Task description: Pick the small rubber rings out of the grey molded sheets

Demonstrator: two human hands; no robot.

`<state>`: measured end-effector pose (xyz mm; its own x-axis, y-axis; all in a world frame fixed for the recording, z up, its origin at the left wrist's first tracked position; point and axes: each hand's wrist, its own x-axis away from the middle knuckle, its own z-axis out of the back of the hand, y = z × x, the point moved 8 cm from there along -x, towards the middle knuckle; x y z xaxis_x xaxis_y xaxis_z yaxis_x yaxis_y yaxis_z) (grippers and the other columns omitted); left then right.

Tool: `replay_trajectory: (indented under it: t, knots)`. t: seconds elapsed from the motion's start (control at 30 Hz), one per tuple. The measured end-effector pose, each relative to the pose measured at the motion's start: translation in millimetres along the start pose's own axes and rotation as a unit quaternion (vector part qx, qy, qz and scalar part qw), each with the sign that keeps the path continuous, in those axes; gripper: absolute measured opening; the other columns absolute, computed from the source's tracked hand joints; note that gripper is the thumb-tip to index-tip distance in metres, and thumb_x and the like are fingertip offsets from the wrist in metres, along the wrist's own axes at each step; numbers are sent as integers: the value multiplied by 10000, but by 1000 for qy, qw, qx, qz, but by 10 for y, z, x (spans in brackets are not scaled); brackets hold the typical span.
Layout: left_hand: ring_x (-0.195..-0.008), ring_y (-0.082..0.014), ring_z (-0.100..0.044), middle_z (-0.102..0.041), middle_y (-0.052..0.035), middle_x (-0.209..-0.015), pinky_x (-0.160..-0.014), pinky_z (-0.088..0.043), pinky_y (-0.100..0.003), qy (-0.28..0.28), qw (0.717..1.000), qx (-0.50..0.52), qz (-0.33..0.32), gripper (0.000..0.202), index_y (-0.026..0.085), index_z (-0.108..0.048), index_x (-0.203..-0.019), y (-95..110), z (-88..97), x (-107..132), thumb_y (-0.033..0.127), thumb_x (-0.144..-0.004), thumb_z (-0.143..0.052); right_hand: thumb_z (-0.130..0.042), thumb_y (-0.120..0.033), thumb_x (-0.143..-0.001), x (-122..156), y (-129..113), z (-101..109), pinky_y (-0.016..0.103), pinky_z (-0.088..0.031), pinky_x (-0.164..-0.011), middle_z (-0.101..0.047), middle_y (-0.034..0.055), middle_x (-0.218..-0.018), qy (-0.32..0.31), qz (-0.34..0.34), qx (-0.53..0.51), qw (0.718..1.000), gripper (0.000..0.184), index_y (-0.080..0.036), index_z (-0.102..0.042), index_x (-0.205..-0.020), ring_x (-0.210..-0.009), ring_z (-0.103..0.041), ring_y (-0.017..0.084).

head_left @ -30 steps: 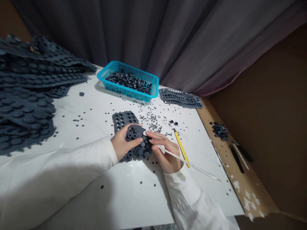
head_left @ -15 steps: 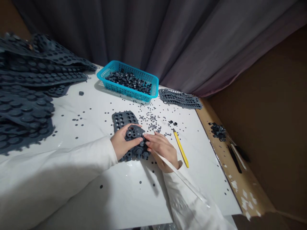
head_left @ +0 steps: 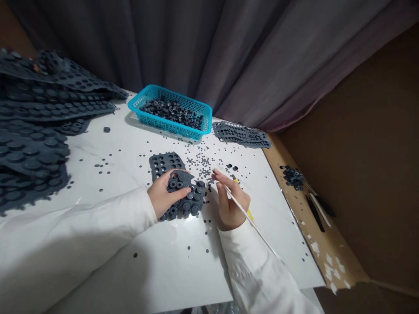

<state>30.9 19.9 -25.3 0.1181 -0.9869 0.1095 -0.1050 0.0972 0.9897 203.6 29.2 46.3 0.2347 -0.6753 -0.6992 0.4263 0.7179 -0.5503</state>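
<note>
In the head view my left hand point(head_left: 163, 196) grips a dark grey rubber sheet point(head_left: 193, 203) covered with round, ring-like studs, thumb on top. Its upper right edge has a notch. Behind my fingers lies a flatter part with rows of round holes point(head_left: 166, 161); whether it joins the studded part is hidden. My right hand point(head_left: 234, 203) is apart from the sheet, to its right. A long, thin white stick point(head_left: 253, 226) runs through its closed fingers and back over the wrist. Under that hand a yellow pen-like tool point(head_left: 250, 215) lies partly covered.
A blue basket point(head_left: 170, 124) holds many small dark rubber rings. Large studded sheets point(head_left: 32, 139) are heaped at left; a perforated piece point(head_left: 242, 135) lies at the back right. Small dark discs point(head_left: 204, 163) litter the white table. Dark bits point(head_left: 292, 177) and tools sit on the cardboard at right.
My right hand has moved away from the studded sheet to the right, taking the white stick along and covering part of the yellow tool. My left hand keeps its grip.
</note>
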Motion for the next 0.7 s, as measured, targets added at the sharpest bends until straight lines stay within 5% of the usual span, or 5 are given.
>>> replay_trajectory:
  t: [0.2,0.5,0.7]
  knots:
    - [-1001,-263,-623,-676,-89,-1047,-926,-472,-422,-6,999,38,14,460,161,-591,-1040,-45,-8,1,365,-653,-733,-557,-227,-869,-10,126,98,452,-482,-975,-620,138,-1238,47,-95,-17,994,137,-184,-631,-976,-1154,-589,256]
    - [-970,-279,-613,-669,-96,-1000,-901,-466,-430,-33,995,92,32,518,145,-596,-1026,0,-54,33,395,-609,-776,-587,-197,-861,37,35,-182,411,-512,-935,-681,73,-1145,-119,-132,-224,958,114,-225,-657,-946,-1096,-627,218]
    - [-893,-226,-613,-655,-55,-928,-821,-488,-356,-34,991,114,64,522,156,-582,-985,-4,-105,66,332,-558,-826,-588,-157,-855,67,-29,-213,404,-523,-918,-691,66,-1120,-134,-124,-253,950,154,-230,-662,-968,-1065,-643,212]
